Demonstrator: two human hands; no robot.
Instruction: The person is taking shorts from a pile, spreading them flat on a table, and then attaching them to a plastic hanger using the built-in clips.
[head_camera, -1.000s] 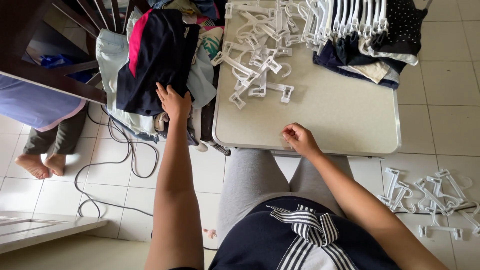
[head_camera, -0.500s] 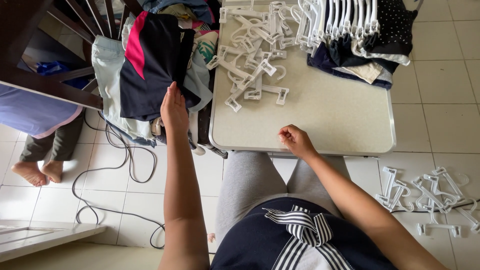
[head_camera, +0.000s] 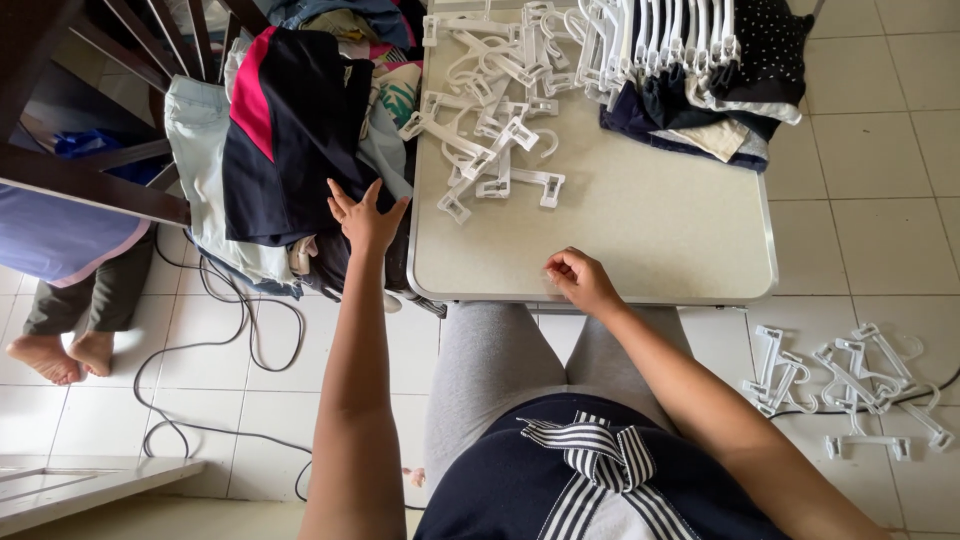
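The navy garment with a pink stripe (head_camera: 290, 130) lies on top of a pile of clothes (head_camera: 215, 170) left of the beige table (head_camera: 640, 230). The left hand (head_camera: 365, 218) rests against its lower edge with fingers spread, gripping nothing. The right hand (head_camera: 578, 280) sits loosely curled on the table's near edge; whether it pinches something small I cannot tell. White plastic clip hangers (head_camera: 490, 110) are heaped on the table's far side, beside hung garments (head_camera: 700, 80).

One table (head_camera: 650, 240), two hands, left (head_camera: 366, 220) and right (head_camera: 578, 280); two heaps of white hangers, tabletop (head_camera: 495, 100) and floor (head_camera: 850, 385)
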